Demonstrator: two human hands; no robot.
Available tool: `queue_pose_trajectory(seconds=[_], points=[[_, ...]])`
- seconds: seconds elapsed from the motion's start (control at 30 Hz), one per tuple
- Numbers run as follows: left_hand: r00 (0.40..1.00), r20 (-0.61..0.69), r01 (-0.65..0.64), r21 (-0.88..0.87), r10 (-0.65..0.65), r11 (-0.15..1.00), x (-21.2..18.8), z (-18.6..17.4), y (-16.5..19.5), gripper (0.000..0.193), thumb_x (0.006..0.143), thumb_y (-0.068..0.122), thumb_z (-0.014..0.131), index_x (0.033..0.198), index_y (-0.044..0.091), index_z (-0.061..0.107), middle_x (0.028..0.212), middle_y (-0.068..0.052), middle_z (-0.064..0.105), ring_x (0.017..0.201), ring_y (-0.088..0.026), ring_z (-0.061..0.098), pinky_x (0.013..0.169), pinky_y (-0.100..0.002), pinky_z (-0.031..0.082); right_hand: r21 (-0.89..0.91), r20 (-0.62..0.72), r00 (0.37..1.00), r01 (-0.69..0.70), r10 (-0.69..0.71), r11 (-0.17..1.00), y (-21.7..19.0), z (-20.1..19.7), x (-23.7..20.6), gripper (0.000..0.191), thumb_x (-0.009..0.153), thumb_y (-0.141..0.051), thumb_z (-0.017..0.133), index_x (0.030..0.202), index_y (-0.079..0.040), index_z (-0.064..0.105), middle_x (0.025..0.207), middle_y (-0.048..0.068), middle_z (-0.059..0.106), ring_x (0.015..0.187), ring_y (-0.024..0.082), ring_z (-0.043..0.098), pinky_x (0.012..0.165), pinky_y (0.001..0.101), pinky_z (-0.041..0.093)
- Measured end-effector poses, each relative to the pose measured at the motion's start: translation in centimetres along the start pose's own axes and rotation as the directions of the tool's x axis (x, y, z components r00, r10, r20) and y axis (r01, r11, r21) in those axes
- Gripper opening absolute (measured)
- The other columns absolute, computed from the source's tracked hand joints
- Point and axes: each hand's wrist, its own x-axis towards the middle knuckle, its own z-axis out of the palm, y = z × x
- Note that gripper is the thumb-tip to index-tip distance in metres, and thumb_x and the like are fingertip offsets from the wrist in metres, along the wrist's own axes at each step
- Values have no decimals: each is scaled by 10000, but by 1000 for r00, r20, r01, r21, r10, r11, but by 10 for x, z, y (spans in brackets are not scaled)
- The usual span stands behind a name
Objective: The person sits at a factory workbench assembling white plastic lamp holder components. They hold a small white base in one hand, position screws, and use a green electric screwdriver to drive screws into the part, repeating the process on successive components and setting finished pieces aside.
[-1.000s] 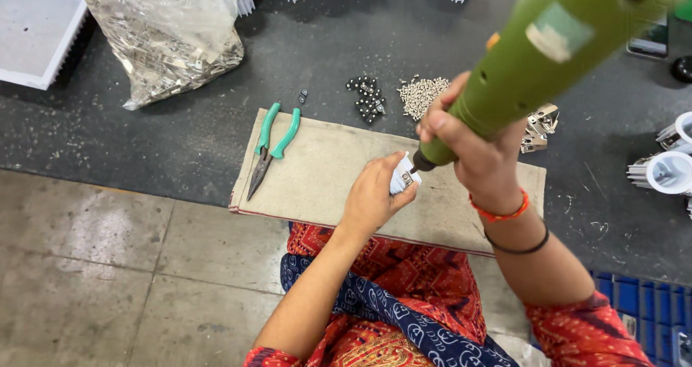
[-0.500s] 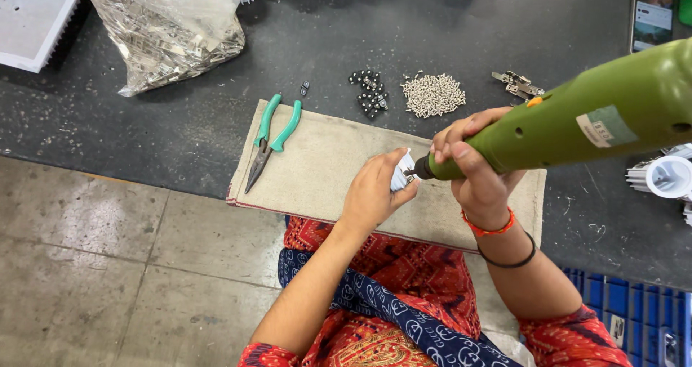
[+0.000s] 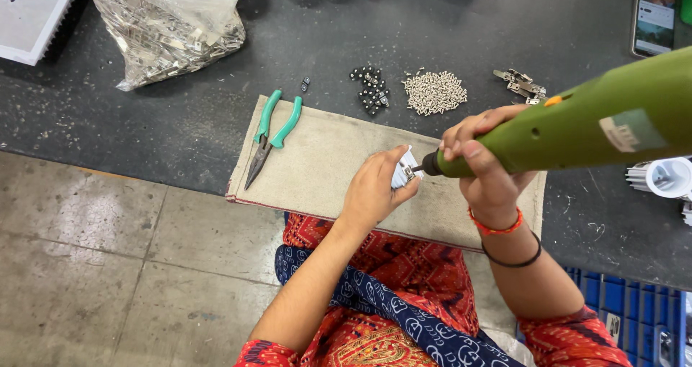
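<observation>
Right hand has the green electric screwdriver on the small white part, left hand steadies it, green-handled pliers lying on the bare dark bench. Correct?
Not quite. In the head view the pliers lie on the beige cloth mat, not the bare bench. The rest holds: right hand grips the green screwdriver, left hand steadies the white part.

Both forearms reach up and forward over the beige mat (image 3: 324, 158). The left hand (image 3: 375, 190) sits curled above the mat's middle, fingers pinched closed, thumb towards the right hand (image 3: 486, 169). That hand is just beside it, fist wrapped tight, knuckles up, wrist bent over the mat's near edge.
</observation>
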Motion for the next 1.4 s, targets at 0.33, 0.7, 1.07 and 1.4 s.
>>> queue_pose_trajectory(seconds=[0.33,0.7,1.07,1.4], points=[[1000,4,7,-3,-7,1000,-1,0,1,604,874,257,815,1378,69,540,1105,-166,667,1046,-368,659,910,-436,551,-194,63,998,-2,14,981,-12,-7,11,275,1070,31,683,1292,21,522,975,152,666,873,210,682,842,332,584],[1000,17,18,0,-18,1000,1,0,2,577,881,248,807,1357,59,541,1112,-166,671,1041,-365,659,906,-438,550,-278,121,991,-29,65,960,-1,-25,1,373,1031,39,694,1356,1,515,1117,118,676,964,160,688,880,285,584],[1000,5,1,3,-1,1000,1,0,1,585,874,251,807,1351,39,541,1122,-176,665,1048,-370,656,913,-438,548,-737,458,848,194,267,647,0,-39,4,175,854,-26,793,1017,-35,729,985,67,727,865,189,718,769,296,569],[1000,17,6,6,-6,1000,0,1,-1,605,832,191,811,1352,37,544,1085,-167,656,1031,-369,654,916,-442,545,-684,720,618,556,316,472,17,-30,12,117,818,-104,729,919,-47,711,967,84,655,908,285,673,800,390,563]])
